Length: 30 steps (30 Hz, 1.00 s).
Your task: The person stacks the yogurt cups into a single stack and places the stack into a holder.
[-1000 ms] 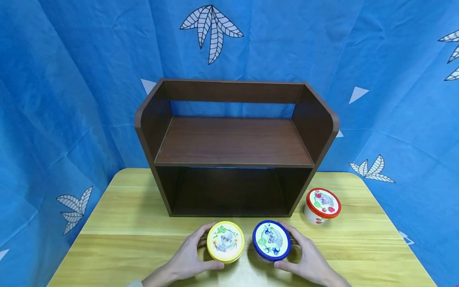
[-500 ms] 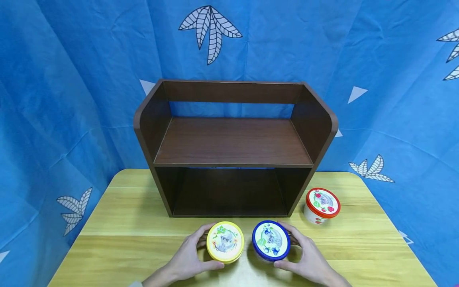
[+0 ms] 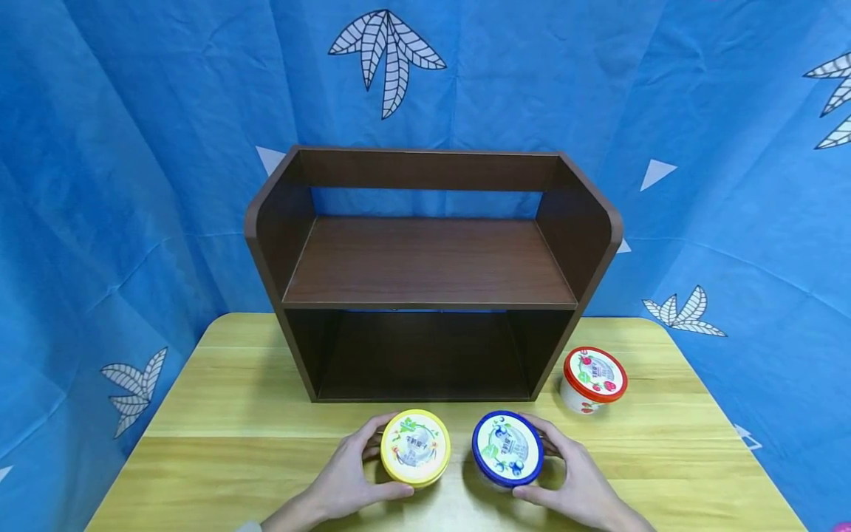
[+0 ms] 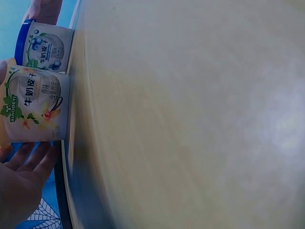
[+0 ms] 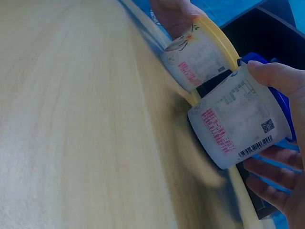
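Observation:
My left hand [image 3: 355, 473] holds a yellow-lidded dessert tub [image 3: 416, 448] between its thumb and fingers, from the left side. My right hand [image 3: 573, 476] grips a similar tub with a blue lid [image 3: 508, 448] from the right, thumb at the near side. A narrow gap separates the two tubs, both with lids facing up. In the left wrist view, the yellow-lidded tub [image 4: 38, 102] shows an orange flower print. The right wrist view shows a barcode on the blue-lidded tub [image 5: 240, 117] and a shadow below it; whether its base touches the table cannot be told.
Behind the tubs stands a dark brown two-level shelf [image 3: 428, 258]. A red-lidded tub [image 3: 594, 378] sits right of the shelf on the wooden table [image 3: 219, 443]. A blue patterned curtain [image 3: 133, 148] hangs behind and along both sides.
My right hand has shifted slightly right with the blue-lidded tub, widening the gap between the two tubs. The left hand stays about where it was. The head view has drifted slightly.

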{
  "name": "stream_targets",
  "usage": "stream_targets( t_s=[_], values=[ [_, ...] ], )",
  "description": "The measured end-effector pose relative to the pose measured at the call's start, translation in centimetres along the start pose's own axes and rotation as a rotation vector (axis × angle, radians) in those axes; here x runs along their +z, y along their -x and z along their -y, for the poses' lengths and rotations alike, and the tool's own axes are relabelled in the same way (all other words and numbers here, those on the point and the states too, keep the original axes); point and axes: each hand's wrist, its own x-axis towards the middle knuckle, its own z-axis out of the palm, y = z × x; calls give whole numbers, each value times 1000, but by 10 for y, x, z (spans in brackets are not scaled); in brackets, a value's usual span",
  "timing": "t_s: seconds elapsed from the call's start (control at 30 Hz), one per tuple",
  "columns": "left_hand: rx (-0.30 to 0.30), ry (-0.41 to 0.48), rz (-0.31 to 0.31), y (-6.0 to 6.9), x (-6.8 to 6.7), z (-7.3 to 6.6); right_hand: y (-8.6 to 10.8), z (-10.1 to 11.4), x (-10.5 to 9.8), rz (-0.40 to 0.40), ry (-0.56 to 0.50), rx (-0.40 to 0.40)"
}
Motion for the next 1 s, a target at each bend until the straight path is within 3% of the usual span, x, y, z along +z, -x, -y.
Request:
stream_targets(
  t_s=[0.3, 0.7, 1.0],
  values=[
    [-6, -4, 0, 1, 0, -1, -1, 4, -8, -24, 2, -44],
    [-13, 4, -1, 1, 0, 0, -10, 13, -19, -78, 11, -195],
    [-9, -8, 1, 0, 0, 2, -18, 22, -27, -96, 36, -205]
  ],
)
